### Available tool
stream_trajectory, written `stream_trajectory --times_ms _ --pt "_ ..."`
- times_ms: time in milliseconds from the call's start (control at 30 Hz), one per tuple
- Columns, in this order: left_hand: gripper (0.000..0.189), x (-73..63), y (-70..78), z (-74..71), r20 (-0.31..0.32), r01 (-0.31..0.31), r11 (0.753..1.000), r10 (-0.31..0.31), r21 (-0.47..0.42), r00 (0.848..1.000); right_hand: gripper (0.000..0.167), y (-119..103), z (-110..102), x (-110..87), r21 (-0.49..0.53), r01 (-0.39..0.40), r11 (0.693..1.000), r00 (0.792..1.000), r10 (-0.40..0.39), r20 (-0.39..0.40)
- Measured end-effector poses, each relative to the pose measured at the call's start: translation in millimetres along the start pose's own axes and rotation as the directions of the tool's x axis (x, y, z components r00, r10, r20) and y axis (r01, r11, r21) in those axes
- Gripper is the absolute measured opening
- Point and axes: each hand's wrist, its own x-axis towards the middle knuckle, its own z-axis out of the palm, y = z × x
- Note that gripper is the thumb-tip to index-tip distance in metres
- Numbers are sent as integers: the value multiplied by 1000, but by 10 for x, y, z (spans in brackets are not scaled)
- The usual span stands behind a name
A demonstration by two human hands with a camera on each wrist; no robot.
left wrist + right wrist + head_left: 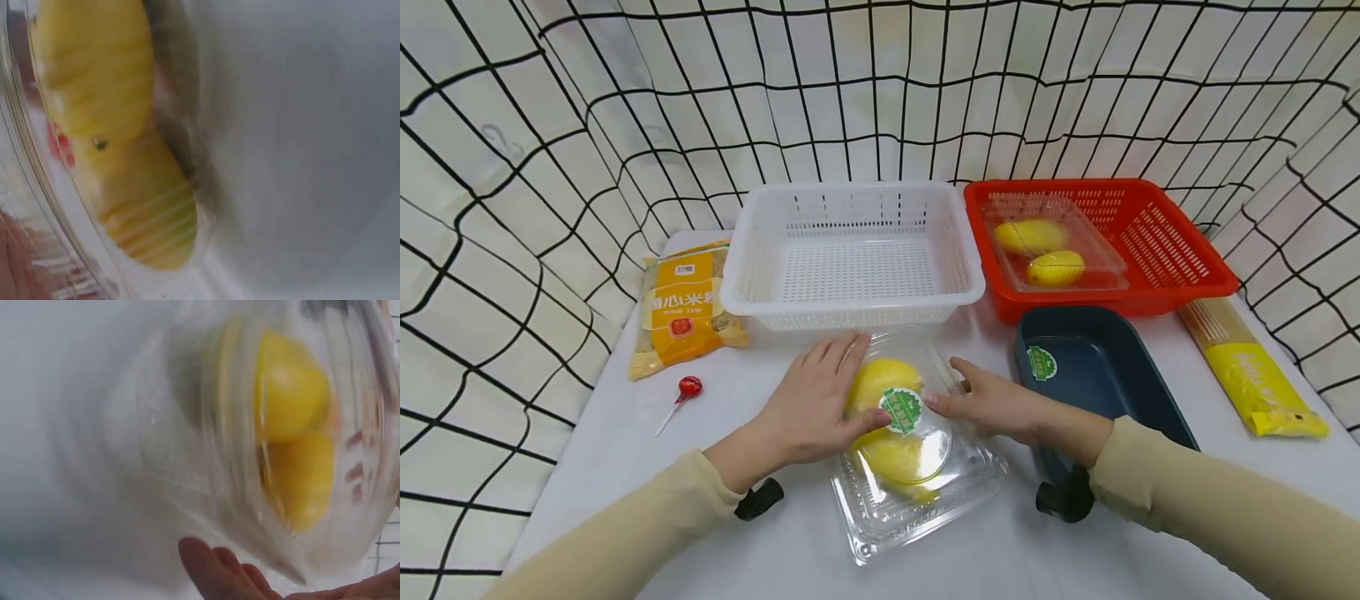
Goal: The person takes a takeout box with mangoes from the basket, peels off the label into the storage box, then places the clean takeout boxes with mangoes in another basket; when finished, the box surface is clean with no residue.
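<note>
A clear plastic clamshell box with yellow fruits inside, which look like mangoes, is between both hands at the middle. A round green sticker is on its lid. My left hand holds the left side, long fingers along the edge and thumb over the lid. From the right side, my right hand grips it with the thumb on top; its other fingers are partly hidden in the head view. Fruit shows through the plastic in the left wrist view and the right wrist view.
Behind stand a white basket and a red basket holding another fruit box. A dark blue tray and a yellow noodle packet lie right. A snack bag and a lollipop lie left.
</note>
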Motion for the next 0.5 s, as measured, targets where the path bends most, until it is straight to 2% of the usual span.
stream_trajectory --times_ms 100,200,267,400,500 --pt "110 -44 83 18 -36 63 998 -62 2 997 107 -15 101 -140 -188 59 980 992 -78 -95" --pt "104 -75 170 35 -77 122 992 -120 27 990 119 -19 228 -278 -344 89 935 976 -151 -158" --pt "103 -91 228 47 -88 168 984 -163 51 983 126 -9 313 -353 -436 69 897 966 -170 -197" --pt "103 -116 337 74 -101 258 961 -248 98 963 133 49 417 -417 -554 75 829 937 -248 -244" --pt "106 -124 396 77 -103 304 945 -293 123 951 135 70 426 -415 -602 93 793 927 -290 -239"
